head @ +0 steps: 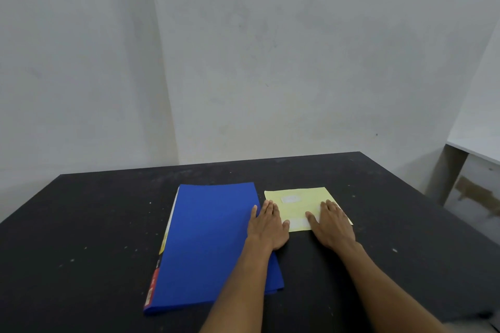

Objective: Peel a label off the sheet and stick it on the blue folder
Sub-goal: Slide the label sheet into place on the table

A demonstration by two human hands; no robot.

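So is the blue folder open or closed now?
Closed: the blue folder lies flat on the black table, cover down, only page edges showing along its left side.

A black table (81, 224), speckled with small pale marks, is standing against a plain grey-white wall (270, 62). A white shelf (476, 143) is showing at the right edge.

One head-worn wide-angle view, looking forward and down over a dark counter (94, 238) from its near edge. Both forearms reach in from bottom right. A bare wall (270, 62) fills the upper half; straight lines bow toward the edges.
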